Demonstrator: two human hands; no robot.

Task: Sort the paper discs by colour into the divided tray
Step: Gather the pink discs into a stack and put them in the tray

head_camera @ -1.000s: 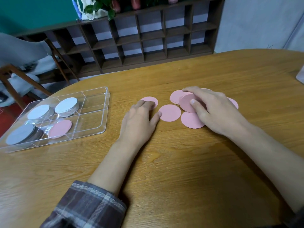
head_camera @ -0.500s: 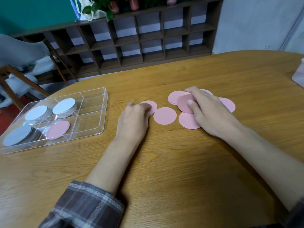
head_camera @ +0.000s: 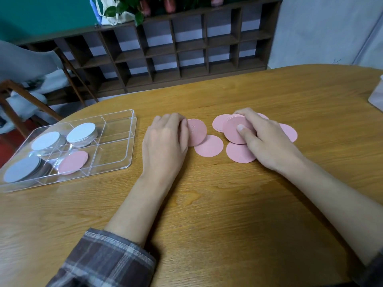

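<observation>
Fingers of the left hand pinch the near-left edge of one pink disc, tilting it off the surface, and the divided tray, already holding a pink disc, lies to that hand's left, while the right hand grips a pink stack farther off

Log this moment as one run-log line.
left hand: lifting pink disc | right hand: pinching pink stack | tray: one pink disc, grey stacks | sorting unfinished

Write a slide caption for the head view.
Both hands gather pink discs on the table; clear tray waits left.
</observation>
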